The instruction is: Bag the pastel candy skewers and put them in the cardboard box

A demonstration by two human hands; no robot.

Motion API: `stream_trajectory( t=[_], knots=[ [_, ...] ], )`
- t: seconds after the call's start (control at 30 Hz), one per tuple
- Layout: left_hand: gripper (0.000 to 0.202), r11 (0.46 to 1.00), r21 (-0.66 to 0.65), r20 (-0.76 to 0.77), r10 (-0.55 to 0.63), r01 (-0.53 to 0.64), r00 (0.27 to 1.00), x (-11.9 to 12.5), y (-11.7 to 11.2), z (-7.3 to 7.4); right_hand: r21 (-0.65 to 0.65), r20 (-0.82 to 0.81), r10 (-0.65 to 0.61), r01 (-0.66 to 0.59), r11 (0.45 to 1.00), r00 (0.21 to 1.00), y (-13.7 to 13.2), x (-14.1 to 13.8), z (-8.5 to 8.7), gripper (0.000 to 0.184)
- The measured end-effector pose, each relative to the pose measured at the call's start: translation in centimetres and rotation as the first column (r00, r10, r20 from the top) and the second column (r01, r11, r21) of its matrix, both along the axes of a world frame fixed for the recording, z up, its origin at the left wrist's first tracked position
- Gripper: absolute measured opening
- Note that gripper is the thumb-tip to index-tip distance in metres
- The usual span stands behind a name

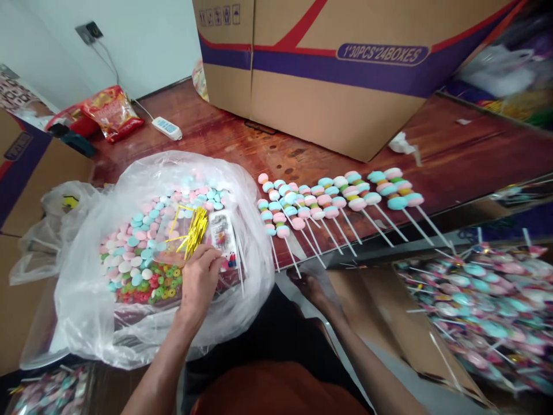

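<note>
My left hand (199, 280) reaches into a large clear plastic bag (86, 300) full of pastel marshmallow candies (138, 230) and ring candies (162, 282). Its fingers are curled over a bundle of gold twist ties (195, 229) and small clear printed wrappers (222, 235). My right hand (309, 286) is low by the table's front edge, below a row of candy skewers (332, 202) lying on the wooden table (453, 155). Its fingers are mostly hidden beside the bag.
A large cardboard box (337, 75) stands at the back of the table. A red snack bag (111, 112) and white power strip (167, 128) lie back left. A box of wrapped skewers (484, 311) sits at right. Another cardboard box (21, 173) is at left.
</note>
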State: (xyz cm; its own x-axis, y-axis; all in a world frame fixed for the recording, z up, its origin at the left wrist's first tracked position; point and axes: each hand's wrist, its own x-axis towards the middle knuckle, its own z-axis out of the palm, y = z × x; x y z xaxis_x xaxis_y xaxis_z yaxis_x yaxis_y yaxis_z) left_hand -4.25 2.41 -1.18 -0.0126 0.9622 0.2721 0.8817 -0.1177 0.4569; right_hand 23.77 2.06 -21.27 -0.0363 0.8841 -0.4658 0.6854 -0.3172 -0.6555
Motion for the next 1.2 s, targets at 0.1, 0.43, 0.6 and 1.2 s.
stream_trajectory(
  t=[0.1,0.43,0.6,1.2],
  knots=[
    [0.016,0.998,0.052,0.036,0.029,-0.031,0.999,0.5,0.1,-0.1,-0.039,-0.002,0.015,-0.015,0.999,1.000,-2.3,2.5,3.1,0.024],
    [0.014,0.937,0.336,0.271,-0.001,-0.093,0.963,4.3,-1.9,2.5,0.178,-0.715,-0.042,0.239,0.955,0.697,-4.4,-6.7,23.1,0.038],
    [0.010,0.954,0.231,0.531,0.040,-0.191,0.846,7.4,-2.7,2.9,0.206,-0.834,-0.141,0.537,0.818,0.534,-1.6,-12.2,22.8,0.017],
    [0.032,0.932,-0.346,0.914,0.311,-0.104,-0.259,8.9,-1.8,3.4,0.127,-0.858,-0.151,0.487,0.864,0.491,-0.4,-9.9,21.9,0.027]
  ],
)
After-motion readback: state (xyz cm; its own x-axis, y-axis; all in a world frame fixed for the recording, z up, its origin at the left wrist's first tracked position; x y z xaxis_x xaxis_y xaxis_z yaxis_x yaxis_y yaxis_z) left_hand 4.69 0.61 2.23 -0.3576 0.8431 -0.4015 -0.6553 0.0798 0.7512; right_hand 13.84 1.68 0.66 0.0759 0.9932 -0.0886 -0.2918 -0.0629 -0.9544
